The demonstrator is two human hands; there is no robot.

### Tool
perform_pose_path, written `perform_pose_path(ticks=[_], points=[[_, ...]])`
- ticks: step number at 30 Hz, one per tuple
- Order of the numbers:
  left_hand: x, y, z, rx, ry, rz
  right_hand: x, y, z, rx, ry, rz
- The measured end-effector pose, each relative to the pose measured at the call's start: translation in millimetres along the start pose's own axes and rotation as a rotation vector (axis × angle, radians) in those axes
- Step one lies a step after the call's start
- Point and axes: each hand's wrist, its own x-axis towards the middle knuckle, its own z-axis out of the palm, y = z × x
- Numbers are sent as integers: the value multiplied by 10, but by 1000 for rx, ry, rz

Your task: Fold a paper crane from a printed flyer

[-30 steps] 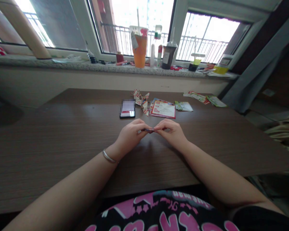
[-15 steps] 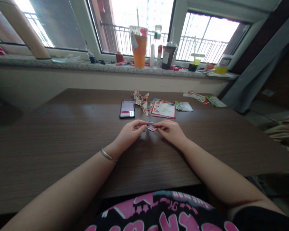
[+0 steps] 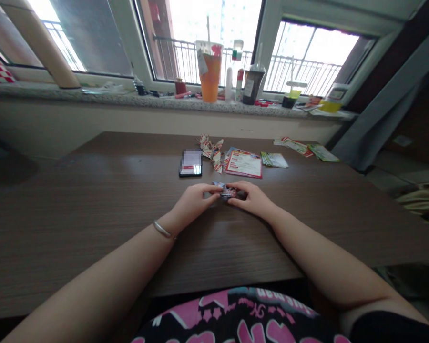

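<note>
Between my two hands is a small piece of printed paper (image 3: 229,192), bluish and pinkish, seemingly folded, low over the table. My left hand (image 3: 199,197), with a silver bangle at the wrist, has its thumb and fingers closed on the paper's left part. Around the right part curve the thumb and fingers of my right hand (image 3: 252,197). Fingertips cover some of the paper, so its exact shape is hard to make out. Just beyond lie a phone (image 3: 190,163) with a lit screen, a folded striped paper piece (image 3: 212,150) and a stack of printed cards (image 3: 243,163).
Green-and-white cards (image 3: 274,159) lie right of the stack, with more printed papers (image 3: 321,152) at the table's (image 3: 93,190) far right. On the windowsill (image 3: 157,101) stand an orange drink cup (image 3: 210,78), a dark drink cup (image 3: 252,85) and several small items.
Both hands have come slightly lower, and the paper now lies flatter and shows more of its face. My right thumb and fingers have spread wider around it. The view has shifted a little.
</note>
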Motion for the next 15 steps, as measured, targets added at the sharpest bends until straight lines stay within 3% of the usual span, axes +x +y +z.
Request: perform_pose_path(ticks=[3, 8, 15], points=[[7, 14, 26, 34, -35, 2, 11, -10, 3, -3, -1, -37], [13, 15, 43, 99, -58, 35, 10, -12, 11, -4, -10, 50], [16, -74, 74, 262, -86, 158, 13, 93, 13, -45, -68, 35]])
